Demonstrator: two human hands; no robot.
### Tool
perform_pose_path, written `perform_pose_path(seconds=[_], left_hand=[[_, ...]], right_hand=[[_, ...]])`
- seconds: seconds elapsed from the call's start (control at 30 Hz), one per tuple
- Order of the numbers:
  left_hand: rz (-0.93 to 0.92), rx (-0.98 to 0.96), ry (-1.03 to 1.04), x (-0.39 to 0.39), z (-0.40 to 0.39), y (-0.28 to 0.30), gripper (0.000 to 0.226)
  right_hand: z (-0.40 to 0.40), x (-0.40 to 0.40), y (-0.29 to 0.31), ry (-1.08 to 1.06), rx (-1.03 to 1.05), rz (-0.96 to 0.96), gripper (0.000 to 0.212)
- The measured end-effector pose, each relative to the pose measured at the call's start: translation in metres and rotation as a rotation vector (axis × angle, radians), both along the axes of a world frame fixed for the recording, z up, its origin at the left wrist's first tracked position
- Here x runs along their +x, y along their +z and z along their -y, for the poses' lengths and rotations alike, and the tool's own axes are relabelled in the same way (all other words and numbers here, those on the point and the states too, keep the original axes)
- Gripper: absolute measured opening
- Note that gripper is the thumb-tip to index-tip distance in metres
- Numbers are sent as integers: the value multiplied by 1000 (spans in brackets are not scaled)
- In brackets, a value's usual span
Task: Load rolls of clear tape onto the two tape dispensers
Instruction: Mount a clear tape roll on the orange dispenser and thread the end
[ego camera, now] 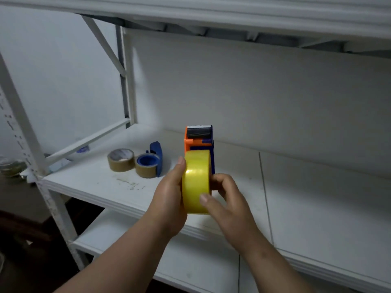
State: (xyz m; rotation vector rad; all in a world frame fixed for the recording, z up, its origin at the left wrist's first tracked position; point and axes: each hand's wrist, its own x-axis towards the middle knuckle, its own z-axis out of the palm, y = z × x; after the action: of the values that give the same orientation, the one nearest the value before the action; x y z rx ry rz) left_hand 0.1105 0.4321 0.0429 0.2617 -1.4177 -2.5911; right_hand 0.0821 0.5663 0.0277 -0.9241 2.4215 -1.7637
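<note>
An orange and blue tape dispenser (pixel 198 142) is held upright above the shelf, with a yellowish clear tape roll (pixel 196 182) sitting in it. My left hand (pixel 169 197) grips the roll's left side, thumb on its top edge. My right hand (pixel 226 197) holds the right side, thumb pressed on the roll's face. To the left on the shelf stands a blue tape dispenser (pixel 155 157) with a brownish tape roll (pixel 147 169) around its blue hub. A loose brownish tape roll (pixel 121 160) lies beside it, touching.
The white shelf board (pixel 306 187) stretches bare to the right, with a seam line running front to back. White metal uprights and a brace stand at the left. A lower white shelf (pixel 190 269) lies below my arms. Glass jars (pixel 10 166) sit at far left.
</note>
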Motion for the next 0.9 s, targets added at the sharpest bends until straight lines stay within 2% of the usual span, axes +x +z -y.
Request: perform_pose_path(seconds=[0.17,0.37,0.57,0.7,0.8,0.9], left_hand=[[-21,-34,-47,9,58,-7,61],[-61,-95,-14,16,105,-6,42],[-80,-142,120,14,127,4,63],[-79,-179,191,4,137,-1,54],[-55,-175,204,-3,140,-2,63],[-50,-176,219,-13,139,-3,63]], right_hand=[[60,12,1,-30,-93,15,40],[107,17,0,-12,-100,-34,37],[148,5,8,-51,-233,33,34],[169,-10,15,-133,-297,52,33],[174,-22,21,-171,-271,4,29],[174,-39,25,-184,-222,-67,18]])
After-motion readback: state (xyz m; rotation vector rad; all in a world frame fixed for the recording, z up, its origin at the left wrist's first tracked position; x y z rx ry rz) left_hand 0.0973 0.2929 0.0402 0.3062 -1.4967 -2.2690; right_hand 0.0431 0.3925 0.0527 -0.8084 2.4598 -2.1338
